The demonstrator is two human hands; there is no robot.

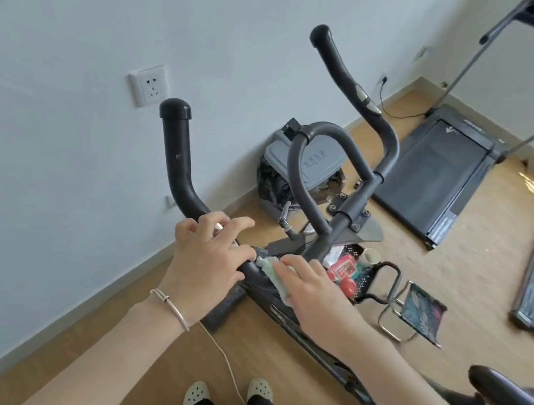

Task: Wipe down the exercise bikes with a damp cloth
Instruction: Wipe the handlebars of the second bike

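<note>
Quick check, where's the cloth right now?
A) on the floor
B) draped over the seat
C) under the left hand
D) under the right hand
D: the right hand lies flat on the pale green cloth against the handlebar, and the left hand rests beside it with no cloth.

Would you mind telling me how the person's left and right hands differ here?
The left hand rests on the handlebar with fingers bent and spread; the right hand lies flat, fingers together. The right hand presses the pale green cloth onto the bike; the left hand holds no cloth. The left wrist wears a bracelet; the right wrist is bare. Both touch the same bike, close together.
</note>
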